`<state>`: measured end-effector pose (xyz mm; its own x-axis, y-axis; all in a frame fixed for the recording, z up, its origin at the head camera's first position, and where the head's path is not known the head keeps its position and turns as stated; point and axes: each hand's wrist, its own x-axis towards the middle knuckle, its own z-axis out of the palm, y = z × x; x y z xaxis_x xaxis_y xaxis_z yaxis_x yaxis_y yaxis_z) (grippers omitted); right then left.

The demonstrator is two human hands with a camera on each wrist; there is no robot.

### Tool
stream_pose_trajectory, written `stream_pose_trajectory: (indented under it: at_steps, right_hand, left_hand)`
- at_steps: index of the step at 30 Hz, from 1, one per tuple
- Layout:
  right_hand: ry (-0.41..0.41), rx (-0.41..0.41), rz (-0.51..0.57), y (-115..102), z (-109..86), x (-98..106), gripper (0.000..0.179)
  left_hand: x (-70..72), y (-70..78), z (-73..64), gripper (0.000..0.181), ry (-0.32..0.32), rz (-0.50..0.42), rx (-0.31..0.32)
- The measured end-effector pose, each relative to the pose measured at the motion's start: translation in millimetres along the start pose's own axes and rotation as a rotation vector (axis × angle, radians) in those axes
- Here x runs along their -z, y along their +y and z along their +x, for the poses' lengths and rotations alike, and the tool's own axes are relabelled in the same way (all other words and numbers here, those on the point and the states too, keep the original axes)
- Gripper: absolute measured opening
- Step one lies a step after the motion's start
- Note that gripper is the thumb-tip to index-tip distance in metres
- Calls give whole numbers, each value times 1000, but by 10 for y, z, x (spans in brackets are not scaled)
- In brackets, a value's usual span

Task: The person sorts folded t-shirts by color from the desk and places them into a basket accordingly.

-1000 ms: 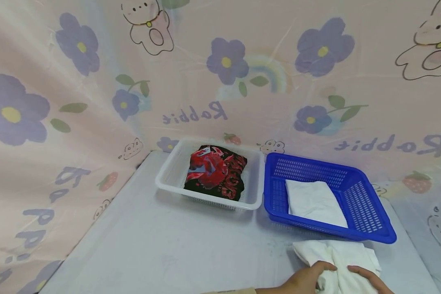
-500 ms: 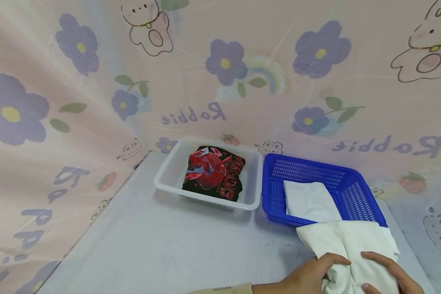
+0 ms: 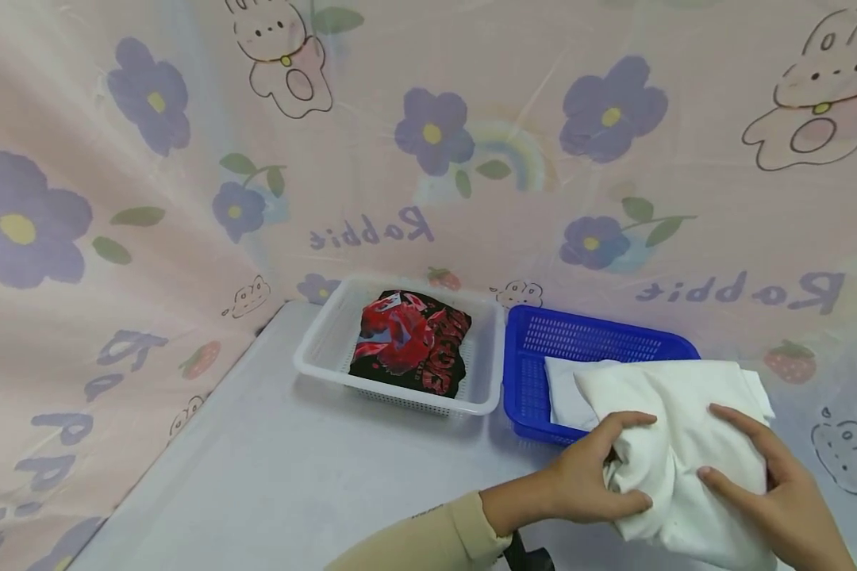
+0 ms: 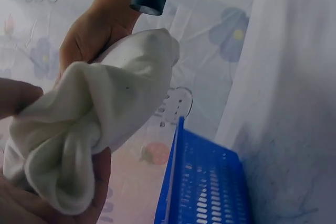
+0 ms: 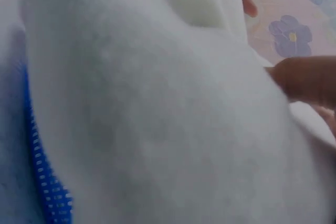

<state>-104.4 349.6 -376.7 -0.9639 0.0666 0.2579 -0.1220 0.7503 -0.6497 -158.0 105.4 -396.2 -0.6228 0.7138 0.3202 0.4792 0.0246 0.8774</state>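
A folded white garment [image 3: 693, 444], its exact kind unclear, is held up between both hands over the near right part of the blue basket [image 3: 524, 381]. My left hand [image 3: 589, 476] grips its left side, thumb and fingers bent round the bunched fold. On the right side my right hand [image 3: 778, 484] grips the same cloth, thumb and forefinger on its upper face. In the left wrist view the rolled folds of the garment [image 4: 121, 87] show above the basket's side [image 4: 210, 182]. Inside the basket lies another folded white cloth [image 3: 564, 396], partly covered by the held one.
To the left of the blue basket stands a white basket [image 3: 314, 357] with a folded black garment with a red print [image 3: 407, 341] in it. Both sit on a white-covered table [image 3: 271, 476] against a patterned curtain [image 3: 364, 182]. A dark device [image 3: 528, 555] is by the left wrist.
Both hands have lifted the white garment off the table and moved it forward over the blue basket, so it now hides much of the basket and the cloth inside. The view has shifted slightly.
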Motion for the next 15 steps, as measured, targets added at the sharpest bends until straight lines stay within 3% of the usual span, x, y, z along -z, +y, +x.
stream_pose_trajectory:
  at_steps: [6, 10, 15]
  right_hand:
    - [1, 4, 77, -60, 401, -8, 77]
    - [-13, -13, 85, -22, 636, -34, 75]
    - [-73, -70, 143, 105, 889, -114, 74]
  left_hand:
    - [228, -45, 234, 78, 82, -101, 90]
    - [330, -135, 401, 77, 138, -64, 126]
    - [400, -300, 583, 75, 153, -18, 198]
